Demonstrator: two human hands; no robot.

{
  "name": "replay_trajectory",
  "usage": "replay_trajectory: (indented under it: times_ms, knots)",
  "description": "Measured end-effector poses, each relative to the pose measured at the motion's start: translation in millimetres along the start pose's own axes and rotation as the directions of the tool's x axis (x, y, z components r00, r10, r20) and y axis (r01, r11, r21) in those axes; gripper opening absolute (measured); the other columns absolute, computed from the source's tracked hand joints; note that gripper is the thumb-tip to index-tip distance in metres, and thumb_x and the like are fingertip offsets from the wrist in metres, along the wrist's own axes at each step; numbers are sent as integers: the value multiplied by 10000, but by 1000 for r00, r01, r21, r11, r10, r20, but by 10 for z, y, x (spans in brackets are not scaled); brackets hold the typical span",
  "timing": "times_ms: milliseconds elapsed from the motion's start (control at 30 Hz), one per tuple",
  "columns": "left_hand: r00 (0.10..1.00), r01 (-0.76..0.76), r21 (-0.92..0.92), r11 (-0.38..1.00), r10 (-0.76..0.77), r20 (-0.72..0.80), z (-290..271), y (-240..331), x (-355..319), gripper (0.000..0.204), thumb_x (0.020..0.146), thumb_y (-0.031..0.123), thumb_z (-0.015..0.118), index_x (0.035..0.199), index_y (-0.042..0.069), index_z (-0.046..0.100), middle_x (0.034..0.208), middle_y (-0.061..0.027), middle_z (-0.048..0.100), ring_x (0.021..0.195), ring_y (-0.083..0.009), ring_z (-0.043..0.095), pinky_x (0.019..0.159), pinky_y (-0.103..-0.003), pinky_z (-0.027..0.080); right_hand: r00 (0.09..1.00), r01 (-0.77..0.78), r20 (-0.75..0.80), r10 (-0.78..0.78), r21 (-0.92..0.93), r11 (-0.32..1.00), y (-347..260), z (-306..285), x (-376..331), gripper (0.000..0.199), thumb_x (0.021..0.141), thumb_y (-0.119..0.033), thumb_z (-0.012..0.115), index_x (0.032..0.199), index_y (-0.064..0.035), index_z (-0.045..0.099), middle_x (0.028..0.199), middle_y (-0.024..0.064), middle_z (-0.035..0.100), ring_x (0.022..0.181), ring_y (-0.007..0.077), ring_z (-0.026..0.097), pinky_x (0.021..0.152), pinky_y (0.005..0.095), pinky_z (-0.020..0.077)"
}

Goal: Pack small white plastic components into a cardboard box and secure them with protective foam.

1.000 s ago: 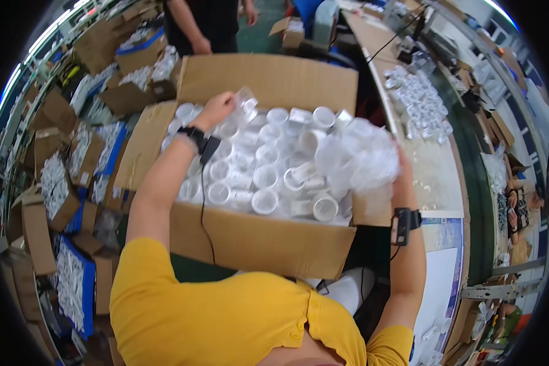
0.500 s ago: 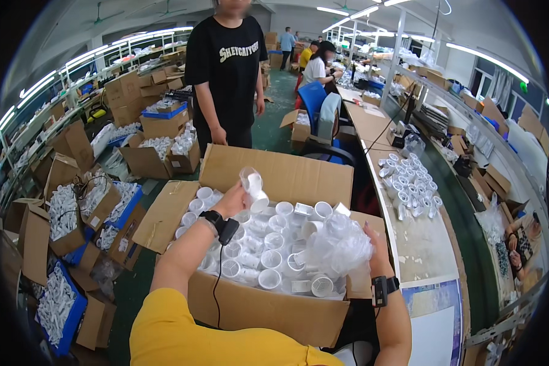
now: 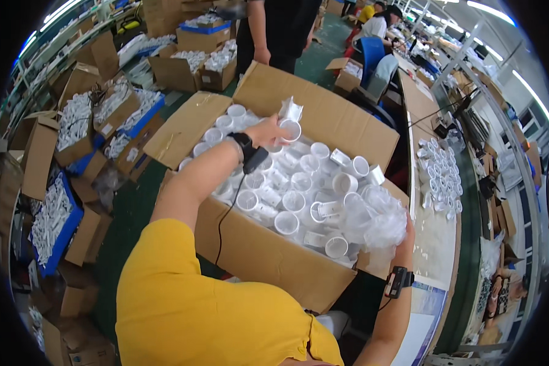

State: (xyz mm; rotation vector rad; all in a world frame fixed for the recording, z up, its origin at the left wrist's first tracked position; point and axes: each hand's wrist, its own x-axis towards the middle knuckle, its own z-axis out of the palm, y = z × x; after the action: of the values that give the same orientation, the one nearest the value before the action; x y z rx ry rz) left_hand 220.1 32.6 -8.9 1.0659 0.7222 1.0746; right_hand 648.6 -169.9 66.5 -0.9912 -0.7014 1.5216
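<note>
Left hand [image 3: 268, 129], frame centre, grips a white cup [image 3: 291, 130]; right hand's grip is hidden behind crumpled plastic bag [image 3: 381, 216]; loosely held, the cup could drop.

White cups [image 3: 299, 198] crowd my carton [image 3: 268, 262] wall to wall; its raised flap [image 3: 341, 119] blocks twelve o'clock, so only overhead stays open.
</note>
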Motion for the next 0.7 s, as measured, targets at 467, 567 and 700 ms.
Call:
replay_trajectory:
  times_ms: [467,567,700]
  knots:
    - [965,-75,976,205,262,19,66,177,57,460,674,115,715,1101,24,570,986,-196,629,932,-347,595,825,-365,463,987,56,-145,-65,-64,996,125,-114,147,463,929,-283,508,1295,-4,455,1220,117,560,1101,213,555,934,324,445]
    - [947,-81,989,123,318,38,22,181,58,385,666,133,736,1006,15,598,903,-190,639,879,-358,601,788,-370,472,985,94,-133,-107,-101,990,71,67,44,444,925,-292,519,1264,-7,485,1181,106,585,1061,200,577,909,319,460]
    - [966,-5,988,154,254,-35,99,256,64,300,665,171,760,861,2,607,784,-169,638,782,-327,617,706,-370,477,989,58,-135,-66,-62,996,125,-72,128,438,919,-302,529,1244,-9,502,1159,93,596,1029,188,589,888,308,466]
